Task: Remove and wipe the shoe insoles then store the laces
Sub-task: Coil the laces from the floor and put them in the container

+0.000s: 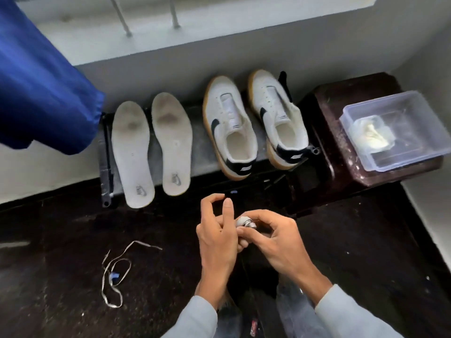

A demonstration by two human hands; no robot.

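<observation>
Two white insoles (133, 154) (172, 143) lie side by side on a dark mat, stained at the toe ends. To their right stand two white laceless sneakers (230, 128) (280, 118) with black swooshes and gum soles. A small wound bundle of grey lace (245, 222) sits between my hands; my left hand (217, 237) has it wrapped round its lower fingers, index raised, and my right hand (273, 240) pinches the bundle from the right. A second loose lace (114, 274) with a blue tip lies on the dark floor to the left.
A clear plastic box (400, 147) holding a white cloth (373, 136) sits on a dark brown stool (341, 147) at the right. A blue fabric (41, 81) hangs at the upper left. A white wall and window ledge run behind the shoes.
</observation>
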